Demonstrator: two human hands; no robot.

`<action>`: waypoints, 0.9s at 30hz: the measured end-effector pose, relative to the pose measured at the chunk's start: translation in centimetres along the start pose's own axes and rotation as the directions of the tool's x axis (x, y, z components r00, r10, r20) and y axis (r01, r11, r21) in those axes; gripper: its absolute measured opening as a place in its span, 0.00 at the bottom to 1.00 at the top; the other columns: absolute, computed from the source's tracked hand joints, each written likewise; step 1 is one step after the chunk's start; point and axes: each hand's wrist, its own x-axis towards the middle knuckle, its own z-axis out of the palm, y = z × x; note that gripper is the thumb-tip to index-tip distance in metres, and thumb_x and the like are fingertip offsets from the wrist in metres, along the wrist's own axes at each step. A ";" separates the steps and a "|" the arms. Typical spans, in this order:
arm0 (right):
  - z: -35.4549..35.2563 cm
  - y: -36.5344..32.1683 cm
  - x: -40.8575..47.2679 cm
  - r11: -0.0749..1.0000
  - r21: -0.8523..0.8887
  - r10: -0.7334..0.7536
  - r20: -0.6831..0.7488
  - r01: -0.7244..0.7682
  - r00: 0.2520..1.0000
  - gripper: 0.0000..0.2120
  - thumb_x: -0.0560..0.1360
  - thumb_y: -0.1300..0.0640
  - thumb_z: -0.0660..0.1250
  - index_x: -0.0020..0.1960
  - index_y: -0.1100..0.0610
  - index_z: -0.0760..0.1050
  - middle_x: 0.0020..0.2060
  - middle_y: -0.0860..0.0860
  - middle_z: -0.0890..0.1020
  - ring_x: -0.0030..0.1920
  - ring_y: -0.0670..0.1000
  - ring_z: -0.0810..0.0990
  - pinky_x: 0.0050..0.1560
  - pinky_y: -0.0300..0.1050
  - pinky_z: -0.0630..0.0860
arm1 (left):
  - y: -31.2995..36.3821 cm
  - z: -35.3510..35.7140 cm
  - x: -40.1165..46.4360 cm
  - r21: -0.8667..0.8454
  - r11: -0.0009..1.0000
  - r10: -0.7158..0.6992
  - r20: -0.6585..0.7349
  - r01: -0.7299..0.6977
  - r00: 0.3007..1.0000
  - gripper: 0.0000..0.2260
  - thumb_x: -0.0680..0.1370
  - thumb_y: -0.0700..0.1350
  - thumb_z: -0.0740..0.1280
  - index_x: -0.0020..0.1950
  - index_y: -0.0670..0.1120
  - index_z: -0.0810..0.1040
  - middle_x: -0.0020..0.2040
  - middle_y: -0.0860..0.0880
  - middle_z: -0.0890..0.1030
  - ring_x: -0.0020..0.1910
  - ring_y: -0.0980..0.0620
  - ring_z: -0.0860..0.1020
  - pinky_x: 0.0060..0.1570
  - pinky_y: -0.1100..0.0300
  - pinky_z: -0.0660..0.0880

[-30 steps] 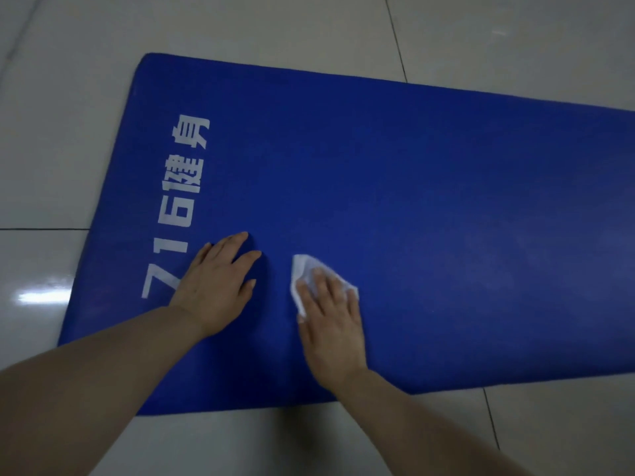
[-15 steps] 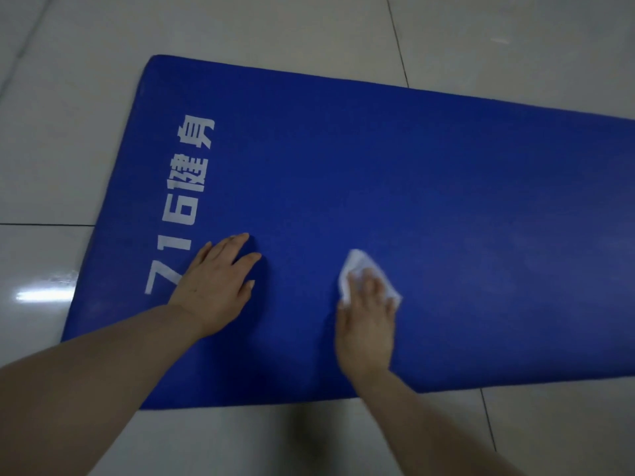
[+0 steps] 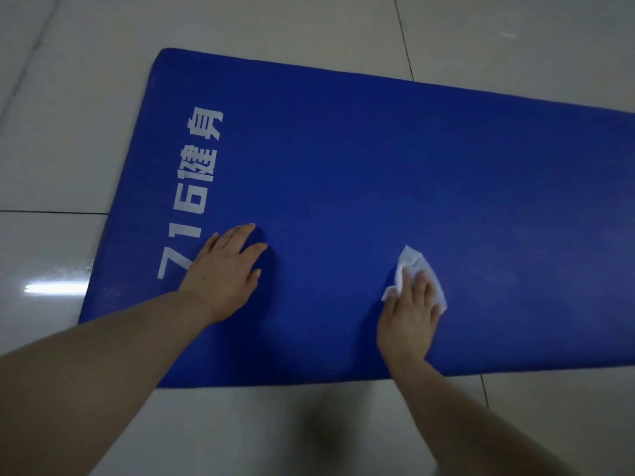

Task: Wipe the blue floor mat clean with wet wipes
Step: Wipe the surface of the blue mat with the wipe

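On blue mat (image 3: 378, 166) near front edge, left hand (image 3: 223, 269) flat, right hand (image 3: 409, 314) pressing wipe (image 3: 412, 262)

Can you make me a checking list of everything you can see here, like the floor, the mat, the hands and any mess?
Surface: pale shiny tile floor, dark grout lines, a light glare at the left.
Job's things: blue mat flat on the floor, white lettering near its left end; one crumpled white wipe on the mat.
Clutter: nothing seen.
Hands: left hand rests flat on the mat beside the lettering; right hand presses the wipe down with straight fingers.
Cables: nothing seen.
Surroundings: only more tiles; the mat runs past the right edge.
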 end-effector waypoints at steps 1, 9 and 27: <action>0.5 -1.0 -1.0 0.998 -0.006 -0.058 -0.019 0.057 0.998 0.24 0.82 0.52 0.45 0.77 0.53 0.56 0.76 0.56 0.57 0.76 0.57 0.54 0.73 0.61 0.53 | 0.0 0.0 0.0 0.005 1.000 -0.003 0.005 0.003 1.000 0.22 0.82 0.50 0.56 0.77 0.49 0.59 0.79 0.47 0.50 0.77 0.49 0.50 0.74 0.53 0.44; 3.3 -6.0 -9.4 0.603 -0.064 -0.769 0.218 0.795 0.601 0.26 0.73 0.47 0.54 0.71 0.46 0.63 0.72 0.50 0.67 0.72 0.53 0.64 0.71 0.56 0.60 | 1.0 0.1 0.4 -0.010 1.000 0.024 0.015 -0.024 1.000 0.22 0.83 0.50 0.56 0.77 0.50 0.59 0.79 0.47 0.49 0.77 0.50 0.49 0.74 0.54 0.44; 1.8 -3.7 -4.6 0.118 -0.035 -0.919 0.375 0.992 0.122 0.29 0.77 0.51 0.62 0.76 0.47 0.57 0.77 0.53 0.53 0.76 0.56 0.48 0.71 0.66 0.54 | 1.4 0.4 0.4 0.012 0.999 0.041 0.015 -0.041 0.999 0.22 0.83 0.50 0.55 0.77 0.50 0.59 0.79 0.47 0.49 0.77 0.49 0.49 0.75 0.54 0.45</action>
